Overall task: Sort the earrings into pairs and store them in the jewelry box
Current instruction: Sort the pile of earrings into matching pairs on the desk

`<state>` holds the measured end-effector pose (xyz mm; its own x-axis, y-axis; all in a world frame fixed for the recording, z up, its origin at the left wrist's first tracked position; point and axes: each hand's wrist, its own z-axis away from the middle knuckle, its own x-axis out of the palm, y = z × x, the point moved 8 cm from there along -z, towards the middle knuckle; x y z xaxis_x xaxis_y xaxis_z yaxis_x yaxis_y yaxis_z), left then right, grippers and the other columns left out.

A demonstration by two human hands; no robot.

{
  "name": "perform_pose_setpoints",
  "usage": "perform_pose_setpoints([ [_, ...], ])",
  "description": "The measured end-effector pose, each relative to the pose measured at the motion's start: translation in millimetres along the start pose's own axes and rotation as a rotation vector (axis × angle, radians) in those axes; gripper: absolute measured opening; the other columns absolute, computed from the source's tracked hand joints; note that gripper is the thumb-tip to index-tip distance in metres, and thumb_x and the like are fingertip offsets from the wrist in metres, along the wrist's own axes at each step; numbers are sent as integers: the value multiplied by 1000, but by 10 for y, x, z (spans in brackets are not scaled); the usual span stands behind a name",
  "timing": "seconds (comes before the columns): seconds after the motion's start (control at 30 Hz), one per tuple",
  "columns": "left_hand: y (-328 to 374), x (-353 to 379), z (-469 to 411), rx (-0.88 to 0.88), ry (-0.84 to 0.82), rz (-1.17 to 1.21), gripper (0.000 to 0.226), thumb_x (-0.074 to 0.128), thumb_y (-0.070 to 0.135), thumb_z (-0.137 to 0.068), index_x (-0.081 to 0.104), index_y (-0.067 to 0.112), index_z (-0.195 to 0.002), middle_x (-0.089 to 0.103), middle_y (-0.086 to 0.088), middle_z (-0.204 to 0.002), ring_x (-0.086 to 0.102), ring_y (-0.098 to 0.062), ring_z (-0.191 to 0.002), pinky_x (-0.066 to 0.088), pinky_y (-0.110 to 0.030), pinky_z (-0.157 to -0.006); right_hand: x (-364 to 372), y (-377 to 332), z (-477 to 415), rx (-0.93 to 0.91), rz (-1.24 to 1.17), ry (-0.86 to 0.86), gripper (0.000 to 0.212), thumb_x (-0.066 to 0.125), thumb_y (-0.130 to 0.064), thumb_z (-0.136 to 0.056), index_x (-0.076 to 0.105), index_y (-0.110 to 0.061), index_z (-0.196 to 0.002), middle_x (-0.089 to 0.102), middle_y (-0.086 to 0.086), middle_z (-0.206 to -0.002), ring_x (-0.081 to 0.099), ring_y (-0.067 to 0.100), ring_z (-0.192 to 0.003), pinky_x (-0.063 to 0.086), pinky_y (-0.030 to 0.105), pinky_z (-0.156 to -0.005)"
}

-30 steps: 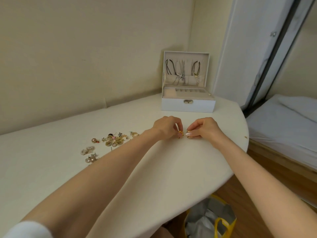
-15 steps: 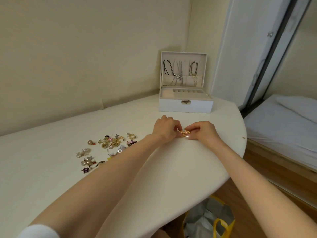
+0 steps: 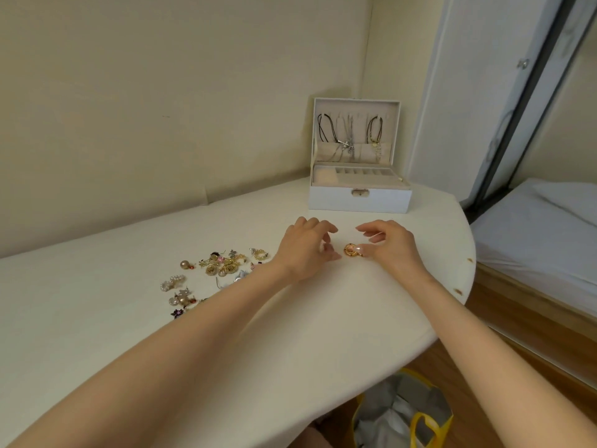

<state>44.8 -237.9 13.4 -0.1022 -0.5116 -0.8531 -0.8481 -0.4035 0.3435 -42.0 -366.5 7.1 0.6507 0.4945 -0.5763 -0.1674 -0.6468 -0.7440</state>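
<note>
Gold earrings (image 3: 352, 249) are lying on the white table (image 3: 129, 318) between the two hands. The right hand (image 3: 392, 248) is touching them with its thumb tip, its fingers loosely spread and gripping nothing, while the left hand (image 3: 305, 250) is hovering just beside them, fingers relaxed and off the metal. Behind, well apart from the hands, the jewelry box (image 3: 359, 199) is standing open with necklaces (image 3: 348, 144) hanging in its upright lid — off to the left the pile of earrings (image 3: 223, 265) is lying partly hidden by the left forearm, and a yellow bag (image 3: 416, 430) is showing below the table's edge.
</note>
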Motion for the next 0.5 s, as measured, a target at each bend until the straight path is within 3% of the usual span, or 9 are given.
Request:
perform_pose_setpoints([
  [0.17,-304,-499,397,-3,38,7,36,63,37,-84,56,20,-115,59,7,-103,46,-17,-96,40,-31,-84,254,-428,175,-118,-55,-71,30,79,-14,-71,71,-20,-100,60,-1,-97,56,14,-84,40,19,-76],
  [0.3,-721,-842,645,-135,36,26,17,64,29,-85,57,21,-98,57,12,-85,50,-15,-86,40,-29,-73,604,-734,284,-196,-83,-202,24,77,-17,-74,72,-23,-96,62,-3,-95,58,11,-82,42,16,-76],
  [0.4,-1017,-926,753,-241,19,-1,9,63,14,-86,60,16,-94,57,7,-83,52,-17,-83,40,-26,-67,875,-898,307,-231,-36,-272,21,75,-19,-76,72,-25,-96,62,-4,-96,56,8,-79,45,23,-80],
  [0.5,-1178,-848,806,-267,-17,-2,16,63,6,-83,63,21,-89,60,3,-88,53,-20,-87,45,-30,-75,1087,-1020,281,-228,-11,-284,19,71,-20,-80,72,-22,-99,63,-2,-99,56,10,-81,47,25,-78],
])
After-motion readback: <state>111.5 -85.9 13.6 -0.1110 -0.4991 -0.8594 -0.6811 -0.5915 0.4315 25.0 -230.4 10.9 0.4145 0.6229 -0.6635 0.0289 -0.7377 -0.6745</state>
